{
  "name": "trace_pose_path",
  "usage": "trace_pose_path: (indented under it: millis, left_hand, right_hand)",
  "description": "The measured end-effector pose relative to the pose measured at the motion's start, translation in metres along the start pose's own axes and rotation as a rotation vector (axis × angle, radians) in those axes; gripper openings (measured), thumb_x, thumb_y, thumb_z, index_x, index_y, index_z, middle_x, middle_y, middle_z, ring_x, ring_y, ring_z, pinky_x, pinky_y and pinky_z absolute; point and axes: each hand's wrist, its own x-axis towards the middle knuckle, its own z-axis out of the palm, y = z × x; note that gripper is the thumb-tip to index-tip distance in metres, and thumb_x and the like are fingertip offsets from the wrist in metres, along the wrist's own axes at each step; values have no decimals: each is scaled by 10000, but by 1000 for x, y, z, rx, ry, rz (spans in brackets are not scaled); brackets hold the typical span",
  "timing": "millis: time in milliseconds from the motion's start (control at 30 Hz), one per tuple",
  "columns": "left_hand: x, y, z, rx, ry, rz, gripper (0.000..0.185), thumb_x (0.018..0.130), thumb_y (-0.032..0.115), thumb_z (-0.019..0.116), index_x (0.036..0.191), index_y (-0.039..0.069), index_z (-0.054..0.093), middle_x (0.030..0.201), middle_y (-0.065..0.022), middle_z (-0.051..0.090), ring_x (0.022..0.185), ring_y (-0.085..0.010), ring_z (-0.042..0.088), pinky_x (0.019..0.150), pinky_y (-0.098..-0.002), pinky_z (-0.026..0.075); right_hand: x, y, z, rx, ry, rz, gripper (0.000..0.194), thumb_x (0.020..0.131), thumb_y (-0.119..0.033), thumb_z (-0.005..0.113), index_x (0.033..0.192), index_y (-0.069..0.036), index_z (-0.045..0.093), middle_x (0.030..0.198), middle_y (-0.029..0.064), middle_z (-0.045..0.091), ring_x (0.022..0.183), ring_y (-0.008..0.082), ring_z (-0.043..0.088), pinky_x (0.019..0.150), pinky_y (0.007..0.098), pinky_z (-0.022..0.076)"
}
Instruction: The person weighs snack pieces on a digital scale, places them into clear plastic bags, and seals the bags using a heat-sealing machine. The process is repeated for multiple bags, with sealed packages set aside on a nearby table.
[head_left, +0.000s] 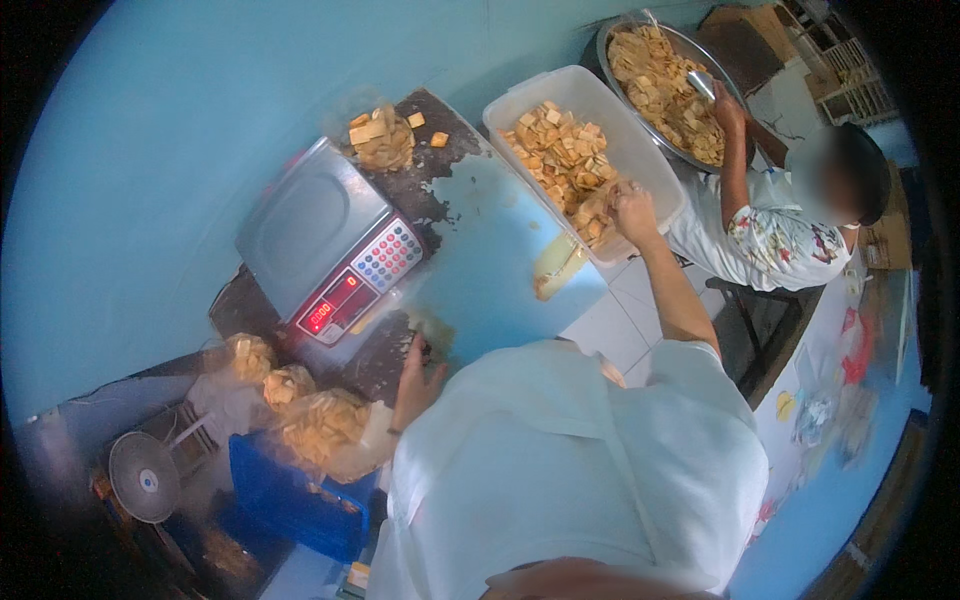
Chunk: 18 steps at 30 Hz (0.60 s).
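Observation:
A translucent plastic tub (517, 97) holds square, light-brown crackers or chips (559, 150). My right hand (631, 210) is inside its near right part, with its fingers on a clear plastic bag (595, 217) with crackers in it. My left hand (418, 382) rests at the worn near edge of the table, its fingers apart and nothing seen in it. Ahead of it stands a digital scale (300, 217) with an empty pan and a lit red display. Beyond the scale lies a filled clear bag (382, 139), with two loose crackers (439, 139) beside it.
Several filled bags (322, 427) lie at the left, above a blue plastic crate (300, 499). A fan (146, 478) stands farther left. At the right, a co-worker (787, 217) holds a metal scoop (702, 84) over a large metal basin (720, 64) of crackers. A yellowish strip (559, 264) lies on the blue tabletop (480, 292).

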Motion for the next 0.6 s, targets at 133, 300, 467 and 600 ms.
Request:
trace_pose_path:
  millis: [133, 300, 467, 600]
  left_hand:
    - [-6, 13, -4, 36, -2, -33, 762, 924, 145, 704, 1539, -41, 293, 1480, -306, 441, 1311, -384, 520, 1081, -413, 441]
    - [-16, -2, -10, 69, -22, -57, 707, 926, 195, 700, 1512, -7, 359, 1480, -263, 459, 1327, -378, 505, 1113, -415, 416]
    - [-41, -33, -16, 58, 91, 37, 654, 927, 213, 690, 1473, -9, 405, 1433, -252, 500, 1330, -382, 495, 1118, -419, 412]
    - [-76, -41, -22, 129, 192, -27, 625, 933, 230, 676, 1456, -6, 430, 1422, -244, 512, 1320, -389, 499, 1113, -425, 417]
  right_hand:
    - [18, -49, -130, 107, 112, -354, 105, 819, -154, 726, 902, -91, 735, 930, 88, 677, 919, 303, 631, 850, 428, 453]
    - [33, -132, -247, 274, 260, -598, 104, 854, -143, 698, 922, -65, 707, 876, 115, 646, 851, 325, 634, 813, 453, 464]
    - [85, -226, -269, 419, 479, -804, 120, 888, -88, 684, 1000, -47, 690, 801, 138, 589, 745, 346, 606, 675, 411, 480]
    - [127, -306, -280, 537, 475, -970, 147, 916, -109, 665, 1054, -64, 687, 860, 146, 628, 783, 352, 620, 706, 416, 507]
